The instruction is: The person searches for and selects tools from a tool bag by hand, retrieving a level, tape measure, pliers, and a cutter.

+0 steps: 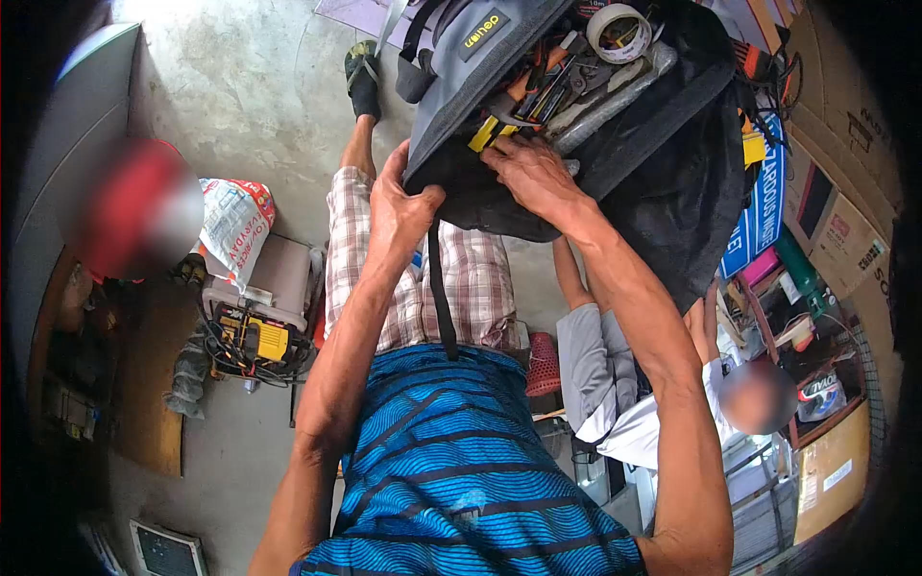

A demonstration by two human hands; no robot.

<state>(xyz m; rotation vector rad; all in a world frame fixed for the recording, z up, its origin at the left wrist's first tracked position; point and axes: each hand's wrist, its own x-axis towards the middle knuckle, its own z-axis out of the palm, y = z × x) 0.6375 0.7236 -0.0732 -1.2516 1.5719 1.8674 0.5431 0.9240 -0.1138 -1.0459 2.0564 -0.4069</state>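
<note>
A grey and black tool bag (448, 96) lies open at the top centre, full of tools. My left hand (401, 206) grips the bag's near left edge between thumb and fingers. Inside the bag's opening, my right hand (538, 175) reaches among the tools, its fingertips at a yellow tool (483, 134); whether it grips that tool is unclear. Just beyond are a hammer with an orange handle (526, 84), pliers (584, 75) and a roll of tape (618, 35). A long wrapped item (615, 101) lies to the right of them.
Another person in a white top (624, 432) is at the right, beside cluttered shelves and cardboard boxes (845, 240). At the left are a yellow machine (259, 338) with cables, a printed white sack (233, 226) and a blurred red object (130, 206).
</note>
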